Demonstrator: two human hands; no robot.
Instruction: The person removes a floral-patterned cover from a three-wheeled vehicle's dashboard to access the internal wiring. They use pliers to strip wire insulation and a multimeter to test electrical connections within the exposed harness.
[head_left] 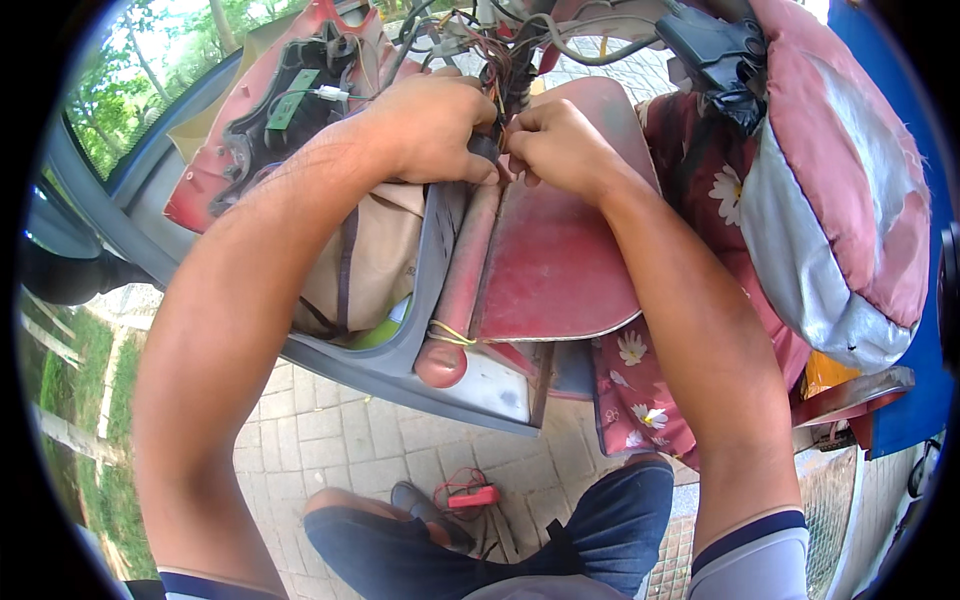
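Both hands, left hand [430, 125] and right hand [555, 145], pinch the wires [500, 70] above the red panel [560, 260]; the wiring looks unfinished, the cover [250, 120] open.

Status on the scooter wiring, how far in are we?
Done: the red front panel is off, its inner side and green board exposed. In hand: left hand and right hand both pinch the wire bundle at the steering column. Left: loose wires hang open, panel not refitted, a red tool lies on the paving.
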